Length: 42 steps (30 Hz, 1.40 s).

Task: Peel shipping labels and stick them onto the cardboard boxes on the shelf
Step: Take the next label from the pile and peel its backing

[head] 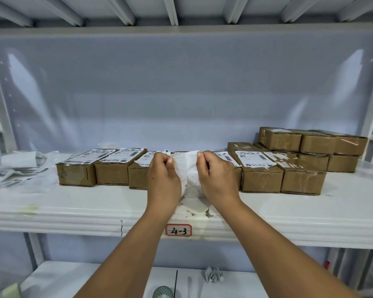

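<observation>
Backdrop: a pale glossy back panel (181,93) closes off a white metal rack, with the ribbed underside of the next level overhead.
Shelf: the white shelf (52,203) carries everything; a red-bordered tag (178,230) on its front lip reads "4-3".
Cardboard boxes: the cardboard boxes (77,173) lie flat, side by side in a row across the middle of the shelf, most with a printed label on top; the middle of the row is hidden behind the hands.
Rear stack: more brown boxes (310,145) are piled two high at the right rear, touching the row's right end.
Loose paper: a pile of white sheets (15,171) lies at the left end, apart from the boxes.
Lower shelf: crumpled paper scrap (212,275) and a round grey perforated object (163,292).
Label sheet: the label sheet (188,168) hangs upright between the hands, in front of the row's middle, its blank white side facing the camera.
Left hand: the left hand (163,175), fingers curled, pinches the sheet's upper left corner.
Right hand: the right hand (216,175), fingers curled, pinches the upper right corner, close beside the left.
</observation>
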Each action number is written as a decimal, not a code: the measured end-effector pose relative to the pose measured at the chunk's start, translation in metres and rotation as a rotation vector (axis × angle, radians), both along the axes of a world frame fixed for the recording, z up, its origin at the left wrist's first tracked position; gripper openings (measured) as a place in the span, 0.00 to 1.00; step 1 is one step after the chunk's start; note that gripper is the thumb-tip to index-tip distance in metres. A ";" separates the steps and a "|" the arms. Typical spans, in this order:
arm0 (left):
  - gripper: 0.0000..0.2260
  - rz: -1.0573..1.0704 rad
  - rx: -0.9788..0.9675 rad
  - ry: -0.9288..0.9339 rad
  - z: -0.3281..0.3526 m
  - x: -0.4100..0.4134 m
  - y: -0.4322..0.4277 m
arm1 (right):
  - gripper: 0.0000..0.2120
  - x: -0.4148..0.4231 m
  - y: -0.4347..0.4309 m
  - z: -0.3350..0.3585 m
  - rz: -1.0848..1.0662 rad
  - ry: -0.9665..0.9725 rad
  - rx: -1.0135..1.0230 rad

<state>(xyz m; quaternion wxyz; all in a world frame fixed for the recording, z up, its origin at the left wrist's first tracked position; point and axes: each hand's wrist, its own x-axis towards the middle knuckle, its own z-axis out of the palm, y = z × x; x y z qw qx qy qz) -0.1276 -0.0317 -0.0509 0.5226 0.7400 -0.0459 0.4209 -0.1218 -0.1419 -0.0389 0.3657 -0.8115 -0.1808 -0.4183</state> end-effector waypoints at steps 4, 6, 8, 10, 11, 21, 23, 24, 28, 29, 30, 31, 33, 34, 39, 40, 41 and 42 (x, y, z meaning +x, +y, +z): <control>0.10 0.003 -0.047 0.032 0.001 0.001 0.001 | 0.17 0.004 -0.003 0.000 0.001 -0.001 0.069; 0.09 0.009 -0.033 0.028 0.002 0.001 0.000 | 0.20 0.004 -0.004 0.001 -0.014 0.006 0.089; 0.08 0.015 -0.025 0.033 0.003 0.000 0.000 | 0.20 0.003 -0.005 0.002 -0.019 0.009 0.086; 0.08 0.013 -0.041 0.056 0.003 0.000 0.000 | 0.18 0.003 -0.005 0.001 -0.012 0.005 0.098; 0.08 0.012 -0.050 0.075 0.003 0.001 0.001 | 0.17 0.003 -0.004 0.001 -0.013 0.004 0.107; 0.07 0.026 -0.089 0.139 0.004 0.000 0.001 | 0.22 0.008 -0.003 0.001 -0.123 0.011 0.154; 0.07 0.032 -0.102 0.151 0.005 0.001 0.001 | 0.20 0.008 -0.002 0.001 -0.128 0.009 0.154; 0.07 0.031 -0.112 0.161 0.005 0.001 0.001 | 0.19 0.009 -0.002 0.000 -0.127 0.004 0.156; 0.07 0.009 -0.163 0.189 0.004 0.003 0.003 | 0.16 0.009 -0.002 0.000 -0.128 -0.016 0.155; 0.07 0.005 -0.171 0.192 0.004 0.003 0.003 | 0.16 0.009 -0.002 0.000 -0.131 -0.017 0.151; 0.07 0.002 -0.179 0.196 0.005 0.003 0.003 | 0.16 0.009 -0.002 0.000 -0.134 -0.016 0.150; 0.07 0.000 -0.189 0.202 0.005 0.002 0.003 | 0.17 0.009 -0.003 0.000 -0.136 -0.015 0.148; 0.07 0.001 -0.204 0.217 0.006 0.002 0.003 | 0.17 0.008 -0.004 0.000 -0.139 -0.003 0.146; 0.07 0.003 -0.207 0.224 0.006 0.002 0.003 | 0.18 0.009 -0.004 0.000 -0.140 0.002 0.148; 0.06 0.009 -0.219 0.234 0.008 0.002 0.003 | 0.22 0.009 -0.004 0.001 -0.145 0.021 0.152; 0.06 0.007 -0.220 0.231 0.008 0.002 0.003 | 0.22 0.010 -0.004 0.001 -0.144 0.026 0.159; 0.06 0.003 -0.222 0.226 0.007 0.002 0.003 | 0.22 0.010 -0.004 0.001 -0.144 0.029 0.166; 0.06 -0.002 -0.225 0.223 0.007 0.002 0.003 | 0.21 0.010 -0.004 0.001 -0.144 0.033 0.172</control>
